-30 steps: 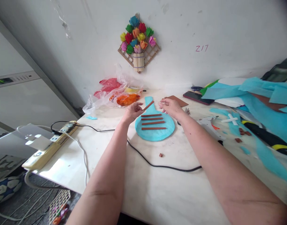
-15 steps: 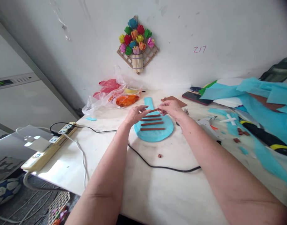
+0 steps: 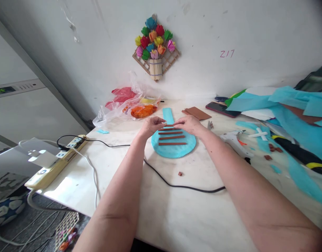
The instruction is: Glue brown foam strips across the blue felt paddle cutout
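A light blue paddle-shaped felt piece (image 3: 173, 148) lies flat on the white table (image 3: 192, 217), with several brown strips (image 3: 172, 138) laid across it in rows. My left hand (image 3: 152, 125) and my right hand (image 3: 188, 124) each pinch one end of a further brown strip (image 3: 169, 125), holding it level just above the top row, near where the paddle's handle begins. Both hands have their fingers closed on that strip.
A black cable (image 3: 176, 184) crosses the table in front of the paddle, and a small brown scrap (image 3: 180, 173) lies beside it. A power strip (image 3: 55, 161) sits at the left edge. Plastic bags (image 3: 131, 105), a brown sheet (image 3: 197, 112), a phone (image 3: 221, 109), a glue gun (image 3: 233, 138) and blue felt (image 3: 294, 115) lie behind and right.
The brown strip was held tilted in my left hand alone; my right hand took its other end, and both hands lowered it level toward the paddle's top.
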A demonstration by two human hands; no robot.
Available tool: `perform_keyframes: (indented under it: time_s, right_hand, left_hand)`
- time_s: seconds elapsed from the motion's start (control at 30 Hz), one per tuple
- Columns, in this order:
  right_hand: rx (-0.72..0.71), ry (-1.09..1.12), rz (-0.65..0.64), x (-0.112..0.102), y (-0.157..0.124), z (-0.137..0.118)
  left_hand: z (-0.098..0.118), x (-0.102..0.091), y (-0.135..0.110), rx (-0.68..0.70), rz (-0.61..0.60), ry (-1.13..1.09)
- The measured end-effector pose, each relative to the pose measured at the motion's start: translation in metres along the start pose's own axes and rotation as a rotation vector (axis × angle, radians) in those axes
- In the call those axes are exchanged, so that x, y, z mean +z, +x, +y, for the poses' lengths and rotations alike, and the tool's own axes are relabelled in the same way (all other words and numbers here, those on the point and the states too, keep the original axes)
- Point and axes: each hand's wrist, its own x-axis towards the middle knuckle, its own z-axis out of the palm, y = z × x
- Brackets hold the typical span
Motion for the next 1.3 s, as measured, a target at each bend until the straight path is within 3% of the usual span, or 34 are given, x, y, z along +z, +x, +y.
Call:
perform_keyframes:
  time_s: [0.07,0.17,0.37,0.5,0.7,0.87,0.97,1.13,1.23,1.3]
  right_hand:
    - [0.000,0.002,-0.042,-0.001,-0.001,-0.002]
    - [0.048,0.189,-0.060,-0.005,-0.003,-0.008]
    - [0.090,0.494,-0.039,-0.008,-0.006,-0.017]
    - [0.090,0.539,-0.028,-0.006,-0.005,-0.017]
    - [0.097,0.563,-0.034,-0.004,-0.005,-0.017]
    - [0.086,0.600,-0.059,-0.001,-0.005,-0.016]
    - [0.101,0.594,-0.025,0.000,-0.004,-0.015]
    - [0.147,0.580,0.012,0.000,-0.003,-0.012]
    - [0.158,0.560,0.026,0.000,-0.003,-0.011]
    - [0.170,0.537,0.043,0.000,-0.003,-0.009]
  left_hand:
    - [0.002,-0.002,-0.001,0.019,0.034,-0.001]
    - [0.005,-0.006,-0.004,0.009,0.073,-0.061]
    - [0.014,0.002,-0.007,0.009,-0.109,-0.029]
    - [0.017,0.013,-0.005,-0.080,-0.190,-0.162]
    - [0.012,0.018,-0.005,-0.138,-0.082,-0.131]
    - [0.008,0.015,-0.004,-0.099,-0.108,-0.116]
    - [0.004,0.010,0.000,-0.069,-0.014,-0.149]
    - [-0.012,-0.015,0.007,-0.109,0.307,-0.204]
    - [-0.024,-0.039,0.006,-0.180,0.521,-0.016]
    - [-0.032,-0.053,0.001,-0.221,0.569,0.237]
